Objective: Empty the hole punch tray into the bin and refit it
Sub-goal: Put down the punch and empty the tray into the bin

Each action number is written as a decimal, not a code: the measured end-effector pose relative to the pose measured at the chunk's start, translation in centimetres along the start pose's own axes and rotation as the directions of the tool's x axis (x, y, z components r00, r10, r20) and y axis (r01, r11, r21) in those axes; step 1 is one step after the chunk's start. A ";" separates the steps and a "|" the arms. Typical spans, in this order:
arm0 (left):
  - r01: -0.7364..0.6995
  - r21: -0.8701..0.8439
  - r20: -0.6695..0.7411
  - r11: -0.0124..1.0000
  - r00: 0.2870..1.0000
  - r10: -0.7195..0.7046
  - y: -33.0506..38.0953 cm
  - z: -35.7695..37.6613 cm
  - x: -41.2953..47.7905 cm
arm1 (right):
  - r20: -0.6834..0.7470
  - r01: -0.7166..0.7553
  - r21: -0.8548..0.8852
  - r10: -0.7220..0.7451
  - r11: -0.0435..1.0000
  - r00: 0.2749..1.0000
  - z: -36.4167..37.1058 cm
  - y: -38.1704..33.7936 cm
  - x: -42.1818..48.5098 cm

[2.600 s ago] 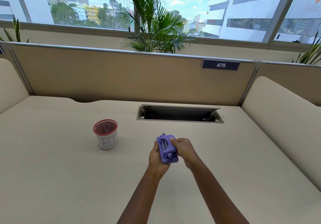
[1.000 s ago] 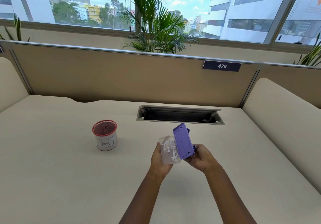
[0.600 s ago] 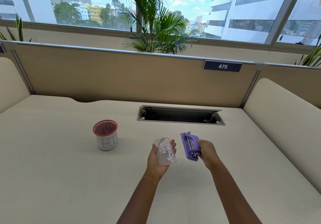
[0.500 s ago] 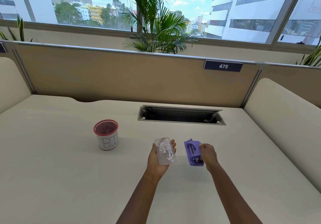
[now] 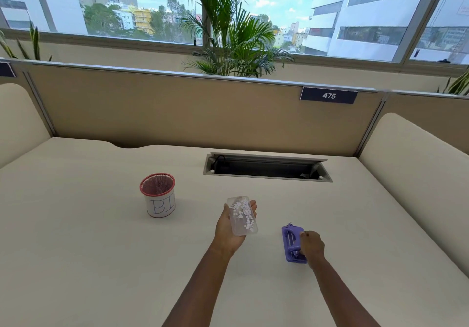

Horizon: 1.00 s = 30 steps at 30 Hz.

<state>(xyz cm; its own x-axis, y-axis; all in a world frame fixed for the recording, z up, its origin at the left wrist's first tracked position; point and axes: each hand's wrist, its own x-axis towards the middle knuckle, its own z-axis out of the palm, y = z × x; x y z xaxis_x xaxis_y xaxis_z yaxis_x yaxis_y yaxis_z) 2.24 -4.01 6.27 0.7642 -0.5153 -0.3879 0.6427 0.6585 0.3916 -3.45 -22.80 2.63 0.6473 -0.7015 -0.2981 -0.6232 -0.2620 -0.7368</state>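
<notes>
**Tray out, punch down on the surface**

The left hand cradles the clear tray, chads inside, right of the red-rimmed bin. The right hand closes its grip on the purple hole punch, resting on the cream surface.

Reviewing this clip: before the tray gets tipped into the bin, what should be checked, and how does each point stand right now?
1. Tray off the punch, resting in the left hand: ok.
2. Paper dots contained in the tray, none seen on the desk: ok.
3. Bin upright, mouth open: ok.
4. Tray over the bin: not ok, it sits to the bin's right, apart from it.
5. Hole punch down on the desk: cannot tell; the right hand is on it.
6. Path from tray to bin free of objects: ok.
</notes>
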 end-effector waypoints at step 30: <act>-0.127 -0.136 0.021 0.983 0.991 0.131 2.9 0.2 -0.8 | 0.270 0.537 -0.227 -0.477 0.812 0.836 4.9 -11.2 -10.9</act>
<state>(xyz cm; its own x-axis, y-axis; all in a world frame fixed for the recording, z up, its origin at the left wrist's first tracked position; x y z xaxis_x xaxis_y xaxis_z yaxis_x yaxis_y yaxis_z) 3.50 -1.78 7.93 0.8429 -0.4357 -0.3156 0.5269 0.7870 0.3208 -1.39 -8.98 11.15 0.9573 -0.2825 -0.0615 -0.2584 -0.7402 -0.6207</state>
